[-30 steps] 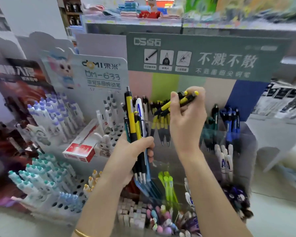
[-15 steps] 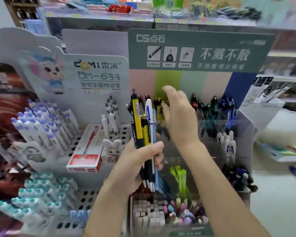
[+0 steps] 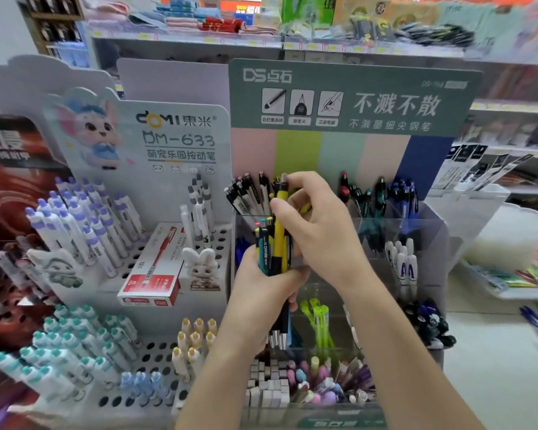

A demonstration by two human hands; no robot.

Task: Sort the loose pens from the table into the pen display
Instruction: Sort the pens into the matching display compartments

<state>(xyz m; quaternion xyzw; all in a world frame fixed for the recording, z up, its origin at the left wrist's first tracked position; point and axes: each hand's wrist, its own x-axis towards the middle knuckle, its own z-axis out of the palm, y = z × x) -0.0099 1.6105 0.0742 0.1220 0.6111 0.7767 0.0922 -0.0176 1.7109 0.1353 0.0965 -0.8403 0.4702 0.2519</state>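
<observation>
My left hand (image 3: 263, 293) grips a bundle of pens (image 3: 272, 252), upright, with tips pointing down, in front of the clear tiered pen display (image 3: 423, 231). My right hand (image 3: 316, 225) pinches the top of a yellow pen (image 3: 280, 218) that still stands in the bundle. Behind the hands, the display's back compartments hold black-and-white pens (image 3: 249, 197), red and teal pens (image 3: 364, 197) and blue pens (image 3: 402, 193). Part of the yellow-pen compartment is hidden by my right hand.
A white peg-hole display (image 3: 168, 349) with purple-capped, teal-capped and yellow-capped pens stands at the left, with a red pen box (image 3: 151, 274) on it. Green pens (image 3: 319, 321), erasers (image 3: 267, 386) and white pens (image 3: 402, 262) fill the lower tiers. Shop shelves run behind.
My right hand put the yellow pens into the back compartment, then came back to the bundle and took hold of a yellow pen. The left hand rose slightly with the bundle.
</observation>
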